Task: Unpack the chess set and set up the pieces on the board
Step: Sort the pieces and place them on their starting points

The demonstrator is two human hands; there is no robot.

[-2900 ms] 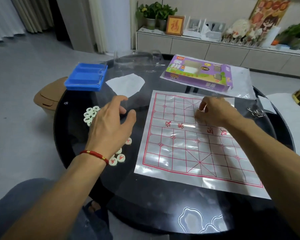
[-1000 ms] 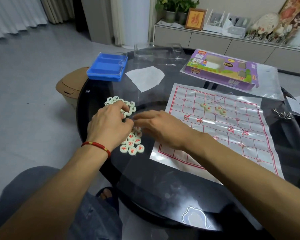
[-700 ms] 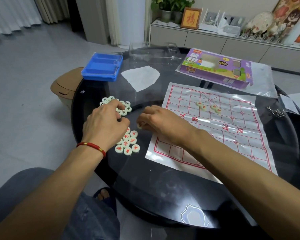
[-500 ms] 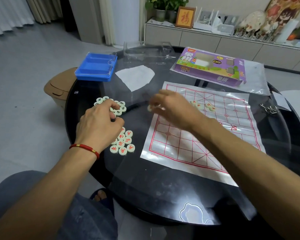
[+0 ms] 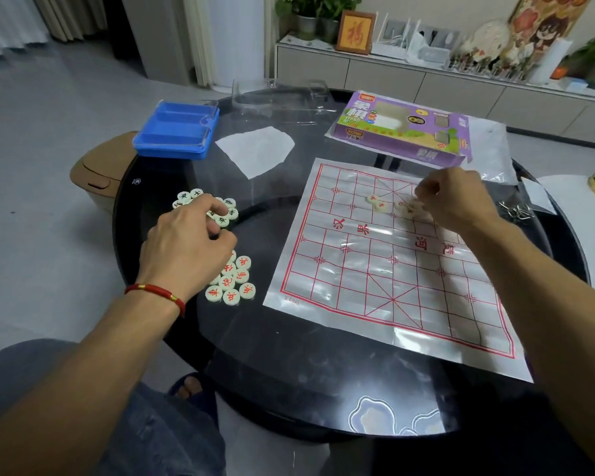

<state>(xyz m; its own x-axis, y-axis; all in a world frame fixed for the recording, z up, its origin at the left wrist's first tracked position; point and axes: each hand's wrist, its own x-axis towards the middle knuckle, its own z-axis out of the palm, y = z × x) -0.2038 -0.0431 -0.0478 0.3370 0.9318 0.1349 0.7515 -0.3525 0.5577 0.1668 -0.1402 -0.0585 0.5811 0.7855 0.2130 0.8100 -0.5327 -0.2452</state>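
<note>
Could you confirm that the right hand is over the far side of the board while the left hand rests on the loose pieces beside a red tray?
Not quite: the tray is blue, as the head view shows. The right hand is over the far side of the board, and the left hand rests on the loose pieces.

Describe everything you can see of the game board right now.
The board is a thin, glossy sheet, white with a red printed grid, diagonal palace lines and red characters across its middle band. It lies flat on the dark round table, turned at an angle, light glaring off it. A few pale round pieces sit near its far edge. The right hand rests there, fingers curled at those pieces. The left hand is off the board.
</note>
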